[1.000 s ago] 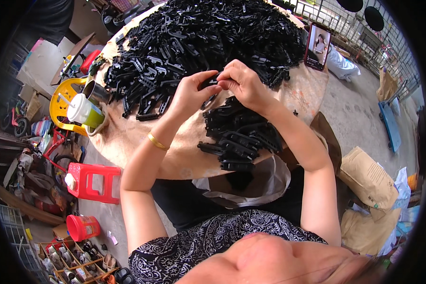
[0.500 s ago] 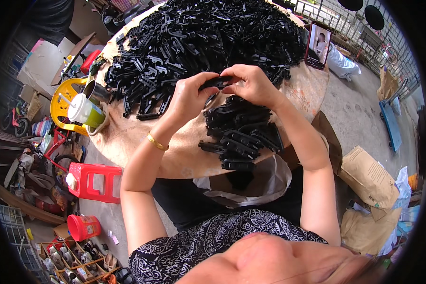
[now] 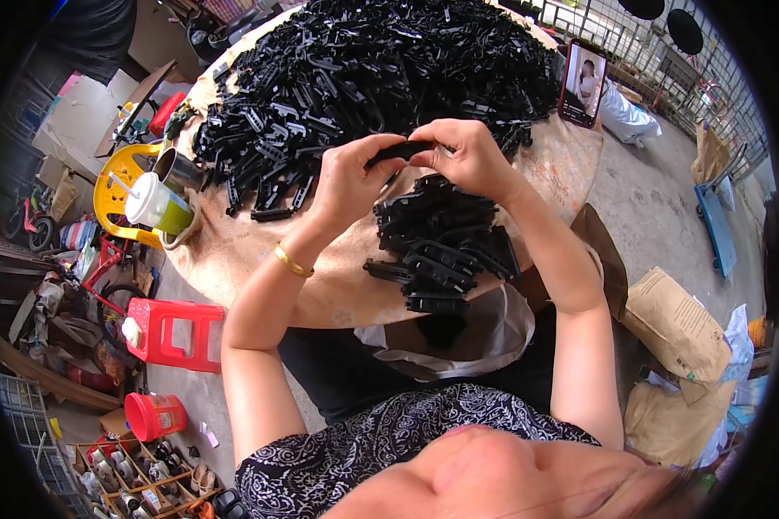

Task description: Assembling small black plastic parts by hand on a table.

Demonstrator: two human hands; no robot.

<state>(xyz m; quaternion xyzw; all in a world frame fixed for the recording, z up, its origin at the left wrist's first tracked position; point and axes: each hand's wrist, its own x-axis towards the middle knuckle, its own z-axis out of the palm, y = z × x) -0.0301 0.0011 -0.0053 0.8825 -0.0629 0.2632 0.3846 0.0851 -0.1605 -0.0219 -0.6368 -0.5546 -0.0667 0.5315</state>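
Observation:
Between my two hands is a long black plastic part [image 3: 400,152], held level over the table. My left hand [image 3: 349,176] pinches its left end, and my right hand [image 3: 464,156] grips the right end; the fingers cover both ends. Beyond them a big heap of similar black plastic parts [image 3: 355,78] spreads over the cloth-covered table [image 3: 234,268]. Just below my right hand, a smaller pile of the black parts [image 3: 437,242] lies stacked at the table's near edge. A gold bangle circles my left wrist.
A phone [image 3: 582,82] stands at the table's right edge. At the left, a lidded cup with a straw [image 3: 160,205] sits by a yellow chair [image 3: 108,195]. A pale open bag [image 3: 493,337] hangs below the near edge. A red stool [image 3: 173,335] and paper sacks [image 3: 675,324] flank me.
Both hands keep hold of the black plastic part, which now shows more plainly between them. My right hand's fingers have shifted slightly; otherwise little has moved.

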